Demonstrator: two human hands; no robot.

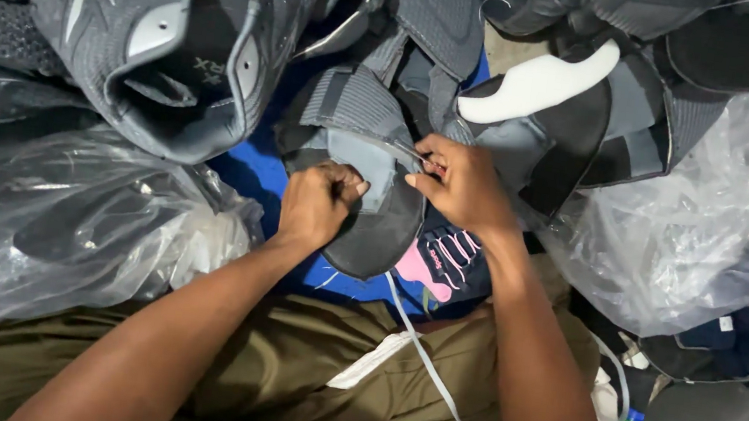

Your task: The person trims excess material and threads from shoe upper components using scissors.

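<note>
The left hand (319, 202) is clenched into a fist on the near edge of a grey and black shoe upper (373, 203), pinning it flat over the lap so the piece stays taut. The right hand (464, 185) is nearly closed too, its fingertips (429, 164) pinched on a thin grey edge or thread at the top of that same upper; whether a small tool sits in the pinch cannot be told. The upper lies between both hands, just above the olive trousers (278, 397), where a white strap (431, 377) trails down. To either side, clear plastic bags (63, 222) hold more pieces. Farther off, finished grey uppers (178, 38) are heaped within reach, with a white foam insert (539, 84) resting on one.
</note>
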